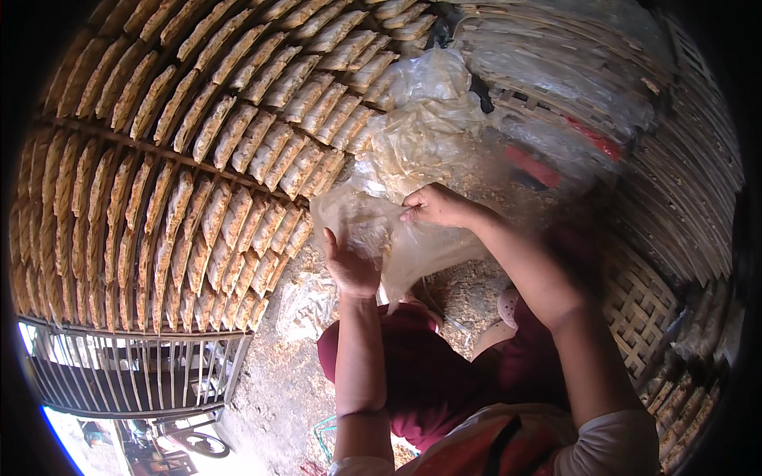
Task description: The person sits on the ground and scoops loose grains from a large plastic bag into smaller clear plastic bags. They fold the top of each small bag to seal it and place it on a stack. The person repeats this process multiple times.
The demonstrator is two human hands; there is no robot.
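My right hand [437, 206] pinches the upper edge of a thin, translucent plastic sheet [422, 256] between thumb and fingertips. The sheet hangs in front of my knees, its lower corner drooping toward my lap. My left hand [355, 266] is at the sheet's left part, palm up with the thumb raised apart. Its fingers show only dimly through the plastic. Beyond my hands lies a heap of crumpled plastic sheets [422, 140], whitish to yellowish and soiled with crumbs.
Tiered racks of grainy, tempeh-like slabs [238, 143] fill the left. At right are stacked bamboo-slat trays [673, 196], plastic sheeting [571, 71] and a woven bamboo panel [640, 306]. Crumbs litter the floor [280, 369]. A slatted barrier [131, 372] and a wheel [202, 444] appear lower left.
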